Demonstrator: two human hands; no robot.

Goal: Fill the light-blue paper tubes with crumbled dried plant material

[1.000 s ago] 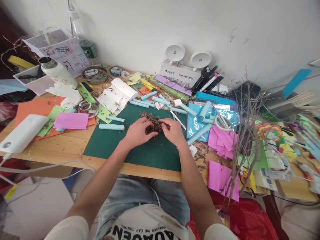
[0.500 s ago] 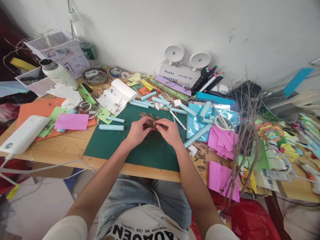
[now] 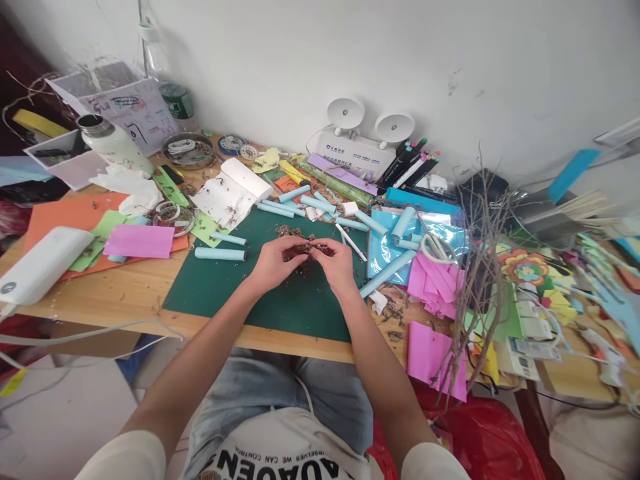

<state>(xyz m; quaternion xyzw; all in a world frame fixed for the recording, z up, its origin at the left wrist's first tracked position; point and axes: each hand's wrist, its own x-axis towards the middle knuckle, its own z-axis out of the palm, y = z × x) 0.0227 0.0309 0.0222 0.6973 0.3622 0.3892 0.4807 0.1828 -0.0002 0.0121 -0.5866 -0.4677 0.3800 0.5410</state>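
Over the middle of a dark green cutting mat (image 3: 295, 313), my two hands meet at a small heap of brown, crumbly dried plant bits (image 3: 293, 232). My left hand (image 3: 277, 263) is closed, thumb and fingers pinching some of the bits. Opposite it, my right hand (image 3: 334, 261) pinches the same clump between thumb and fingertips. The fingers partly hide what lies between them. Loose crumbs are scattered on the mat below. A rolled light-blue paper tube (image 3: 220, 254) lies left of my left hand, and a thin white stick (image 3: 351, 241) lies beyond my right hand.
More blue paper tubes (image 3: 327, 203) lie behind the mat. White scissors (image 3: 438, 249), pink paper (image 3: 437, 353) and upright bare twigs (image 3: 483, 287) are at the right. A white power bank (image 3: 46, 263), an open bottle (image 3: 113, 143) and orange paper (image 3: 50, 223) are at the left.
The view has shifted slightly, so the desk items sit a little further left. Both hands stay at the clump, with small finger movements.
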